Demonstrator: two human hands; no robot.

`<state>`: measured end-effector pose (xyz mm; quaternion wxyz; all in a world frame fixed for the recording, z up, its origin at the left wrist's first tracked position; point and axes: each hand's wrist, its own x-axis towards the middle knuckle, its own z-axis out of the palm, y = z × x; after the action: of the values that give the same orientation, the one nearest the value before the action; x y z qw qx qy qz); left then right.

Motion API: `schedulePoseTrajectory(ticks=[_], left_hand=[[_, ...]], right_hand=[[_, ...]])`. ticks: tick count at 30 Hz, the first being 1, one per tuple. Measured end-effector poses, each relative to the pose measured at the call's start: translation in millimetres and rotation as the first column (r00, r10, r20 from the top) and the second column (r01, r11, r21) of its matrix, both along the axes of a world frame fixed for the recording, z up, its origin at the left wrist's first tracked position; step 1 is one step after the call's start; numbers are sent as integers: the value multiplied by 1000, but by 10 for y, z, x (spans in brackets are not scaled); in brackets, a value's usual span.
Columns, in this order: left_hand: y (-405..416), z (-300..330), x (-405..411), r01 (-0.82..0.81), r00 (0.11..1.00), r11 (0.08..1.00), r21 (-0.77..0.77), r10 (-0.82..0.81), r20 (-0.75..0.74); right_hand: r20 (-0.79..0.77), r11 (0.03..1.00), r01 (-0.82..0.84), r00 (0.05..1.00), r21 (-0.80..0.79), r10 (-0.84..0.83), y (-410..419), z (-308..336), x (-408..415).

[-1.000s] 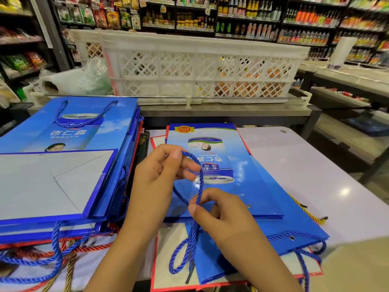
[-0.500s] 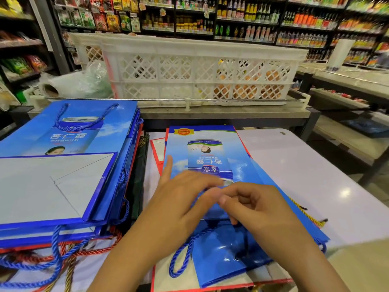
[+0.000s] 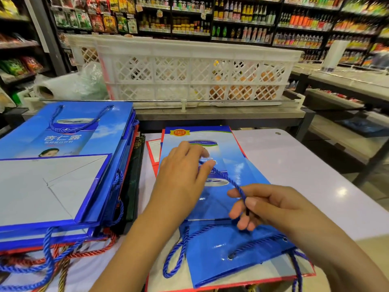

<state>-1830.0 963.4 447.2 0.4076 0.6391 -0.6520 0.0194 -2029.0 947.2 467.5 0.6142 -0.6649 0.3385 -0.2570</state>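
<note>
Behind the table, from the head view, we see a white lattice crate (image 3: pixel 189 66) holding round orange-brown goods, too blurred to name. On the white table (image 3: pixel 294 165) our blue paper bag (image 3: pixel 235 157) lies flat on top of other bags. Half a second ago our hands met over it. Now they are apart, the left hand (image 3: pixel 181 171) and the right hand (image 3: pixel 267 205) each pinching the blue cord (image 3: pixel 227 180), which stretches between them above the bag. A stack of flat bags (image 3: pixel 63 133) lies just beside on the left, and bottle shelves (image 3: pixel 242 15) stand beyond.
</note>
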Motion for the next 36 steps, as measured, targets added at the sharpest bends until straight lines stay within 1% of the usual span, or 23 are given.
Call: schedulePoseTrajectory(ticks=[1,2,3,5,6,7,8,10,11,13,15,17,18,21,25,30,36], left_hand=[[-15,-25,-31,-32,995,999,-28,35,90],[-6,-38,-65,-34,990,998,-58,42,134],[22,-39,-104,16,990,998,-67,-6,142],[95,-43,-185,224,971,974,-11,-223,87],[129,-59,-222,320,946,945,64,-322,33],[156,-107,-246,369,927,919,139,-375,14],[169,-169,-254,370,921,909,194,-386,51],[183,-273,-231,312,913,905,290,-369,171],[193,-285,-221,286,913,901,325,-359,192],[221,-279,-183,255,922,898,358,-338,189],[241,-290,-129,233,921,910,342,-320,222],[262,-281,-88,223,926,927,302,-298,232],[273,-293,-72,209,922,938,278,-284,264],[287,-437,-27,211,904,966,147,-250,346],[283,-500,-61,200,889,978,58,-206,410],[286,-520,-71,172,890,985,35,-170,423],[293,-545,-72,173,907,984,40,-175,384]], right_hand=[[6,998,56,998,3,-56,-20,-5,-18],[18,994,114,993,3,-114,-33,-12,-30],[32,985,173,984,-3,-173,-47,-26,-36],[43,959,280,960,-49,-278,-88,-67,-57],[44,945,317,948,-77,-314,-112,-90,-69],[48,935,341,940,-100,-338,-132,-109,-76],[57,928,352,936,-119,-347,-147,-121,-82],[85,923,355,934,-146,-346,-167,-142,-66],[92,922,352,936,-163,-341,-170,-147,-49],[100,919,340,940,-199,-326,-182,-158,-2],[122,910,339,940,-238,-319,-219,-161,46],[109,888,333,943,-316,-315,-265,-193,94],[98,877,328,944,-351,-313,-280,-225,116],[85,872,311,949,-377,-302,-281,-361,164],[81,856,318,946,-407,-313,-283,-477,123],[19,853,264,958,-451,-286,-250,-506,85],[42,858,264,961,-441,-274,-224,-504,66]])
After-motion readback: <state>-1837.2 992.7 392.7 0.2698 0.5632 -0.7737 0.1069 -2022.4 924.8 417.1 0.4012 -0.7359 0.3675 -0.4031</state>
